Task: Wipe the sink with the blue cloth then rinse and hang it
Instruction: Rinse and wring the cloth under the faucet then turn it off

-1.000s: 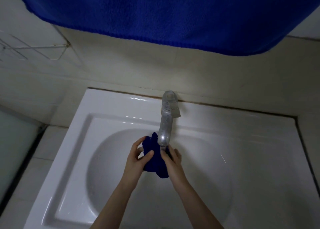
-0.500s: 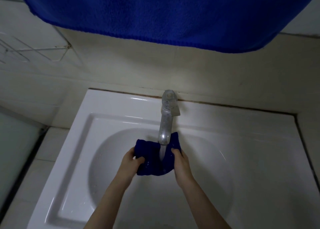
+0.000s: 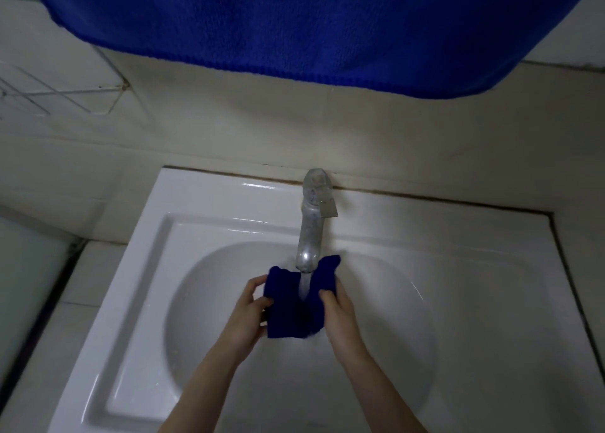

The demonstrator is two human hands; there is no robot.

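Rinsing blue cloth (image 3: 284,315) under running tap (image 3: 309,233), mid-basin of sink (image 3: 458,233). Gripped at left edge by left hand (image 3: 247,315), pinched at right edge by right hand (image 3: 340,315). Probably soft, soaked, heavier, dripping; best taken by bunched edges.

Backed by pale cream tile (image 3: 294,121), dimly lit. Hung across the top with a broad blue towel (image 3: 262,23) (hem dipping lowest at the right), and fitted at upper left with a thin wire rack (image 3: 65,95). Flanked on the left by a pale tiled ledge (image 3: 91,269).
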